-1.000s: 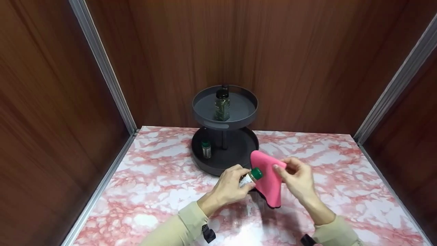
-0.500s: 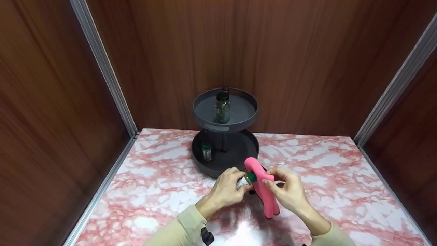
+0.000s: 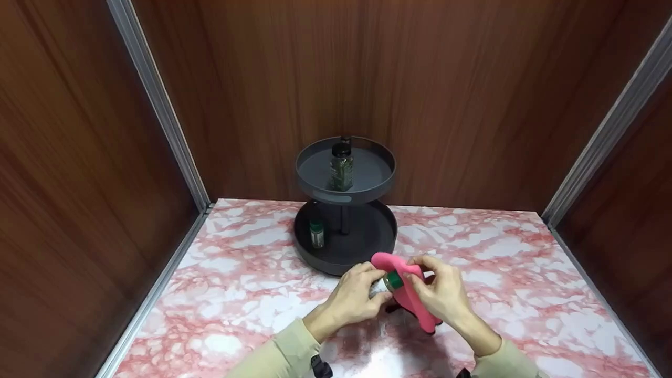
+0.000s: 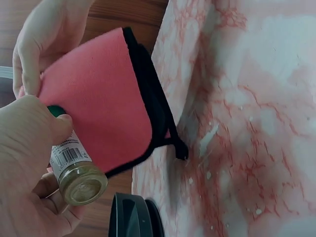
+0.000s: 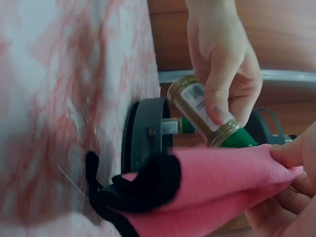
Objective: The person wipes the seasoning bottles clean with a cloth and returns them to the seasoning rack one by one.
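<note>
My left hand (image 3: 353,296) grips a small glass spice jar (image 4: 74,163) with a white barcode label and a green cap. The jar lies tilted, its cap (image 3: 394,280) against a pink cloth (image 3: 415,300) edged in black. Between thumb and fingers, my right hand (image 3: 443,289) pinches the cloth near its top corner. In the right wrist view the cloth (image 5: 222,173) hangs folded beside the green cap (image 5: 239,138). A dark loop (image 4: 181,149) dangles from the cloth's black edge in the left wrist view.
A dark two-tier round rack (image 3: 346,197) stands behind the hands. On its upper tray is a black-capped jar of green herbs (image 3: 342,169), with another dark cap (image 3: 345,139) behind. A green-capped jar (image 3: 317,235) stands on the lower tray. Wood-grain panels (image 3: 336,68) surround the marbled table (image 3: 220,294).
The cloth has gone from spread flat to folded around the cap side, and hangs lower. My right hand has shifted left and down, closer to the jar; the left hand has sunk slightly.
</note>
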Demonstrator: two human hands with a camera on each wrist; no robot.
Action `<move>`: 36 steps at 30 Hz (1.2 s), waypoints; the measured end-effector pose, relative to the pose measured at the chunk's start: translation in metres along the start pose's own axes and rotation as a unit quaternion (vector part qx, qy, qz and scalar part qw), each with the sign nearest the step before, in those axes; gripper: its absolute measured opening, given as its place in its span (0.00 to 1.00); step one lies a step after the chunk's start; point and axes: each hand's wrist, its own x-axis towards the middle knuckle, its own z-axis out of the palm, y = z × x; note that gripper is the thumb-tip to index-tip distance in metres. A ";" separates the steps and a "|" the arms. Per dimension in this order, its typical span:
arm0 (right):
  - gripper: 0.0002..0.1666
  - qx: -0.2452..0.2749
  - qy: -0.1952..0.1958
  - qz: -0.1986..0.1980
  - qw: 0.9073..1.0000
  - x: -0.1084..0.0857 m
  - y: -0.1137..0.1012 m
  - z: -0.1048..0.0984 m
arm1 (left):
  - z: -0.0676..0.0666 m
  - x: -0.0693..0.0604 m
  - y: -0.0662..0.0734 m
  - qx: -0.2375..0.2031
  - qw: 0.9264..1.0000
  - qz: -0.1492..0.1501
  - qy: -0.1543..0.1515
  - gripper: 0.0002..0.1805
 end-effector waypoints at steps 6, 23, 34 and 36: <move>0.14 -0.009 -0.012 -0.005 1.000 0.006 0.002 0.003 | 0.000 -0.002 0.003 -0.007 1.000 -0.014 0.001 0.09; 0.22 0.035 -0.014 -0.082 0.996 -0.009 -0.016 -0.006 | -0.006 0.005 -0.003 -0.027 0.998 -0.060 0.021 0.05; 0.20 -0.050 0.020 -0.130 0.990 -0.003 -0.010 -0.006 | -0.006 0.005 0.006 -0.065 0.996 -0.062 0.021 0.05; 0.19 -0.069 0.020 -0.148 0.986 0.000 -0.008 -0.006 | -0.006 0.005 0.007 -0.074 0.995 -0.064 0.020 0.05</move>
